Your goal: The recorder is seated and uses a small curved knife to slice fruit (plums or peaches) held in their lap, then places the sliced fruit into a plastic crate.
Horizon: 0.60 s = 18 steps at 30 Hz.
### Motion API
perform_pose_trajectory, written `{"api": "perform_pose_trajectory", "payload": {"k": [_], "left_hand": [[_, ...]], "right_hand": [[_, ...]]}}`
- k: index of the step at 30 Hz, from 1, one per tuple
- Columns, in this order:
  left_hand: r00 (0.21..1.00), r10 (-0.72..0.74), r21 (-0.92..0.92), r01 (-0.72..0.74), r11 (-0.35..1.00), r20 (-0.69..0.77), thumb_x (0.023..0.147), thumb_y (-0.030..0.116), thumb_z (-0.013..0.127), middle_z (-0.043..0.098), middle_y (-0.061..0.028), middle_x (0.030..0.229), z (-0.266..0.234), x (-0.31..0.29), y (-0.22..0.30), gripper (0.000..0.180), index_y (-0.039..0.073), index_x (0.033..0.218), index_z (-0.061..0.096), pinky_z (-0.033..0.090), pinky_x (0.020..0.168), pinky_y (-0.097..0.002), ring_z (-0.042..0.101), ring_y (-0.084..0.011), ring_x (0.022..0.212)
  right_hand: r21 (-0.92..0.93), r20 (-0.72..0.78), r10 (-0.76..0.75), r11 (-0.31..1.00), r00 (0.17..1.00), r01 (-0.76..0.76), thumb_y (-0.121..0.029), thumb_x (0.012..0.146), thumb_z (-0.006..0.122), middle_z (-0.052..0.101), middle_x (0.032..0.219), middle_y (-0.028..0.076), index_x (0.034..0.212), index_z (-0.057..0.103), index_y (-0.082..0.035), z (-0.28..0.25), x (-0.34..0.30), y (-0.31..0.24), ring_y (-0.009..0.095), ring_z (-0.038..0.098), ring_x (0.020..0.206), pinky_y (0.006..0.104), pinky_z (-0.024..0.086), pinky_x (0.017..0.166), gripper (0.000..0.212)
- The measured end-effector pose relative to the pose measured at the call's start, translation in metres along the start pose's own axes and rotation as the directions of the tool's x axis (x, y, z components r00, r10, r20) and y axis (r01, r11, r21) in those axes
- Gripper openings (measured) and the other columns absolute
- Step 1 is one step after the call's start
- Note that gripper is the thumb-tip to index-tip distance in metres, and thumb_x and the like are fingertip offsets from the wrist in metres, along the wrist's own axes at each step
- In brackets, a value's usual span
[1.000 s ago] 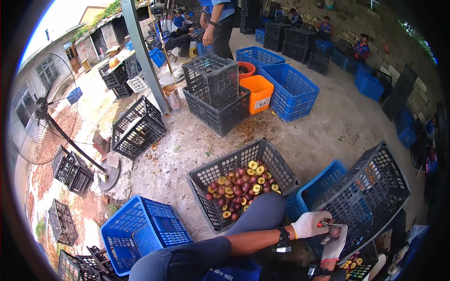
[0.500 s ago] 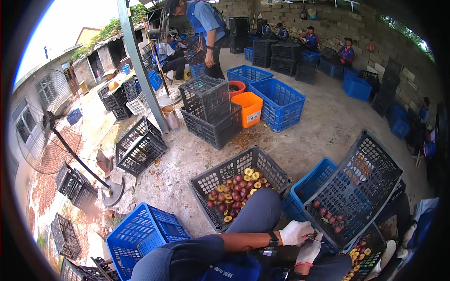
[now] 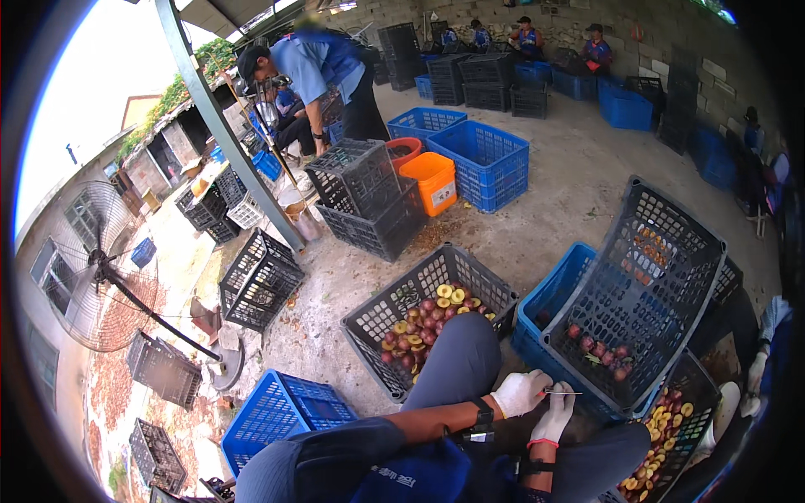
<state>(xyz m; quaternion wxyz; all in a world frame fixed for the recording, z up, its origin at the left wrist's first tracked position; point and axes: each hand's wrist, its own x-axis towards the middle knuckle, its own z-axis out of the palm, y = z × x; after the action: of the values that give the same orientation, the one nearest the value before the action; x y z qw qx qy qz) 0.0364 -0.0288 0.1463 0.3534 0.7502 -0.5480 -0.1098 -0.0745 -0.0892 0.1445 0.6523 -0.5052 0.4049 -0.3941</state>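
My left hand [image 3: 518, 394], in a white glove, is closed in front of my knees. From its fingers a thin metal blade [image 3: 563, 392] sticks out to the right, across the fingertips of my gloved right hand [image 3: 551, 419]. The right fingers are drawn together; whatever they hold is hidden. Just beyond, a tilted black crate [image 3: 662, 277] with a few whole plums [image 3: 599, 350] in its low end leans on a blue crate [image 3: 537, 314]. Left of it, a black crate [image 3: 369, 318] holds whole and halved plums [image 3: 428, 327]. Plum halves [image 3: 662, 436] fill another crate at lower right.
A blue crate [image 3: 285, 419] stands by my left knee. Ahead are stacked black crates [image 3: 373, 218], an orange bucket [image 3: 432, 180] and a blue crate [image 3: 495, 168]. A person [image 3: 331, 75] bends beside them. A fan [image 3: 101, 260] and metal post [image 3: 222, 117] stand left; another person's gloved hand [image 3: 755, 373] is at right.
The view has tilted and shifted. The standing person now bends down toward the stacked black crates. My hands stay together, with the right fingers raised more upright beside the blade.
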Motion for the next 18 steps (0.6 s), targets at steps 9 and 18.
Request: {"api": "perform_pose_trajectory", "payload": {"k": [9,18], "left_hand": [[0.999,0.007,0.033,-0.008,0.999,0.041,0.086,0.020,0.069,0.068,-0.0158,0.101,0.012,0.011,-0.011,0.029,0.006,0.110,0.064,0.057,0.073,-0.0479,0.069,-0.0379,0.087],[0.993,-0.110,0.065,0.107,0.992,0.050,0.083,0.024,0.070,0.067,-0.0213,0.092,0.040,0.011,-0.033,0.028,0.004,0.100,0.059,0.056,0.068,-0.0522,0.068,-0.0422,0.080]], "right_hand": [[-0.012,-0.058,0.007,1.000,0.998,-0.008,-0.020,0.100,0.063,0.061,0.112,0.009,0.126,0.057,0.004,-0.002,0.012,0.012,0.016,0.059,0.097,0.0301,0.049,0.088,0.036],[-0.057,-0.061,0.051,0.997,0.997,-0.055,-0.032,0.101,0.062,0.063,0.106,0.006,0.117,0.063,0.000,-0.001,0.021,0.050,0.016,0.060,0.097,0.0316,0.048,0.088,0.035]]}}
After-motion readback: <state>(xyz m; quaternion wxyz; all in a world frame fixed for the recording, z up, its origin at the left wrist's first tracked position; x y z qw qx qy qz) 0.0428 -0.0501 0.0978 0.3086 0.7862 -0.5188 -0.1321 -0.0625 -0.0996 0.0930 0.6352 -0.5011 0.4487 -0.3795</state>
